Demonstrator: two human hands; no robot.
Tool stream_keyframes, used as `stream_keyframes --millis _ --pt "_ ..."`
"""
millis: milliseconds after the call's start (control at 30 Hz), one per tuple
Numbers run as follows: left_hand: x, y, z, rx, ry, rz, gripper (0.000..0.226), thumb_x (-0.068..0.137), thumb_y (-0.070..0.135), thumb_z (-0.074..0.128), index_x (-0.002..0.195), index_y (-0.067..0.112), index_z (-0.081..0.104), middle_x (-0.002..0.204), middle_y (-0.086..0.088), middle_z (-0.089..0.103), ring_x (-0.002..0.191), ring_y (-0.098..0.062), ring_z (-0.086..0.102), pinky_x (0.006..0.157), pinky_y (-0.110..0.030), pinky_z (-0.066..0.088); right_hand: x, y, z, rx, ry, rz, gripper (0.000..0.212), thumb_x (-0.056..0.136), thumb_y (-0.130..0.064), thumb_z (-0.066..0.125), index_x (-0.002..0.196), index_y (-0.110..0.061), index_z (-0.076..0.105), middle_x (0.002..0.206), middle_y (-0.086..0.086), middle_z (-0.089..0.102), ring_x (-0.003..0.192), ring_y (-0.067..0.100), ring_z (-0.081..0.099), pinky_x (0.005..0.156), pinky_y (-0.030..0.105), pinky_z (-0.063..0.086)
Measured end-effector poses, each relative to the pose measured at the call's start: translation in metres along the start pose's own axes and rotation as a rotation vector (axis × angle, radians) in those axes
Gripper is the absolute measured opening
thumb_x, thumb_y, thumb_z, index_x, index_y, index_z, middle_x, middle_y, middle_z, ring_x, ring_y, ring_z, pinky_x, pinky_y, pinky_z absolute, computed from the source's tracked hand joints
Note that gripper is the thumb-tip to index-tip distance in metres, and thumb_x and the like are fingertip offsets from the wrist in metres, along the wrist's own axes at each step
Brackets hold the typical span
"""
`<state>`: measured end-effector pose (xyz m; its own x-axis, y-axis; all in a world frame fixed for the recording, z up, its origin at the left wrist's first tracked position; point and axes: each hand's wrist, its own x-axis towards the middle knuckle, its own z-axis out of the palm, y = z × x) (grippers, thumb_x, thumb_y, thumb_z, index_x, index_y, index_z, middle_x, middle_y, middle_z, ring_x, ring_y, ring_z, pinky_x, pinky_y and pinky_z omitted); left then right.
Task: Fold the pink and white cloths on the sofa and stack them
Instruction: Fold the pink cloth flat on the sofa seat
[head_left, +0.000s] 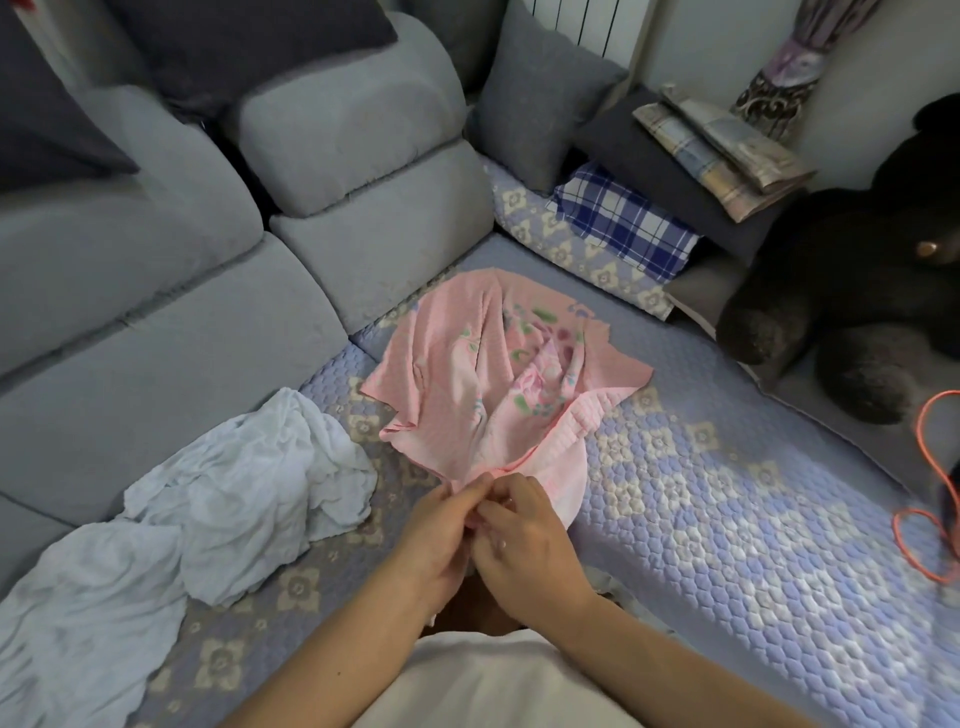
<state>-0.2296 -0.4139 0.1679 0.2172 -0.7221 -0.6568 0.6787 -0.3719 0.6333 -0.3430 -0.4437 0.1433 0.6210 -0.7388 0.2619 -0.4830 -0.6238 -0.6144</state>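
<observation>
A pink cloth (483, 374) with a floral print lies crumpled in the middle of the quilted sofa seat (727, 493). Its near edge is gathered up at my hands. My left hand (441, 535) and my right hand (519, 540) meet at that edge, and both pinch the pink fabric between fingers and thumb. A white cloth (208, 499) lies rumpled and unfolded to the left, spreading toward the seat's front left corner. Neither hand touches it.
Grey sofa back cushions (337, 156) rise at the left and rear. At the back right lie a blue checked cloth (623, 218), a stack of folded plaid cloths (727, 150) on dark cushions, and a large dark plush bear (857, 291). An orange cable (930, 493) curls at the right edge.
</observation>
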Motion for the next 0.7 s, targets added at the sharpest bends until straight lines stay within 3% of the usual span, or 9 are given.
stream_keyframes --millis 133,233,300,367,433,500,700 --pt "0.013 0.016 0.011 0.103 0.176 0.034 0.018 0.094 0.003 0.052 0.104 -0.01 0.061 0.078 -0.022 0.066 0.059 -0.021 0.067 0.05 -0.024 0.054 0.003 -0.002 -0.018 0.345 -0.025 0.119 0.048 0.08 0.002 0.057 0.107 -0.031 0.076 0.12 -0.012 0.061 0.118 0.007 0.054 0.103 0.019 0.04" --pt "0.024 0.034 0.024 0.298 0.176 0.116 0.009 0.094 0.004 0.052 0.093 0.002 0.061 0.081 -0.016 0.066 0.061 -0.017 0.063 0.051 -0.024 0.051 0.004 0.017 -0.021 0.59 0.114 0.526 0.051 0.083 0.003 0.052 0.11 -0.037 0.07 0.116 -0.013 0.068 0.111 0.011 0.064 0.101 0.034 0.051" --pt "0.031 0.048 0.035 0.416 0.159 0.135 0.013 0.096 0.008 0.05 0.096 0.004 0.062 0.083 -0.013 0.067 0.061 -0.016 0.063 0.05 -0.026 0.052 -0.002 0.041 -0.02 0.449 0.086 0.766 0.045 0.085 0.003 0.053 0.119 -0.024 0.064 0.119 -0.004 0.065 0.11 0.016 0.063 0.093 0.034 0.054" --pt "0.036 0.066 0.051 0.519 0.112 0.162 0.021 0.096 0.01 0.047 0.106 0.0 0.063 0.09 -0.019 0.069 0.063 -0.024 0.068 0.051 -0.029 0.055 -0.019 0.071 -0.011 0.288 -0.13 0.895 0.046 0.089 -0.004 0.058 0.132 -0.021 0.054 0.127 0.0 0.06 0.113 0.018 0.059 0.083 0.022 0.051" --pt "0.036 0.083 0.069 0.612 0.055 0.187 0.024 0.096 0.011 0.044 0.109 -0.003 0.06 0.093 -0.024 0.071 0.066 -0.032 0.072 0.053 -0.031 0.057 -0.035 0.094 0.005 0.207 -0.311 0.968 0.053 0.092 -0.017 0.063 0.142 -0.021 0.045 0.134 0.001 0.057 0.116 0.021 0.059 0.087 0.025 0.053" --pt "0.03 0.097 0.088 0.676 0.013 0.218 0.02 0.098 0.011 0.044 0.108 -0.001 0.057 0.089 -0.025 0.072 0.066 -0.033 0.073 0.052 -0.032 0.057 -0.046 0.11 0.021 0.152 -0.375 0.992 0.056 0.091 -0.026 0.066 0.142 -0.025 0.042 0.135 0.001 0.058 0.114 0.022 0.061 0.092 0.037 0.057" --pt "0.003 0.142 0.149 0.521 -0.086 0.33 0.007 0.095 0.003 0.049 0.093 0.006 0.055 0.063 -0.012 0.068 0.053 -0.021 0.068 0.051 -0.03 0.057 -0.029 0.119 0.029 0.414 -0.157 1.02 0.063 0.083 -0.016 0.055 0.14 -0.035 0.036 0.122 0.003 0.06 0.093 0.027 0.07 0.069 0.042 0.063"
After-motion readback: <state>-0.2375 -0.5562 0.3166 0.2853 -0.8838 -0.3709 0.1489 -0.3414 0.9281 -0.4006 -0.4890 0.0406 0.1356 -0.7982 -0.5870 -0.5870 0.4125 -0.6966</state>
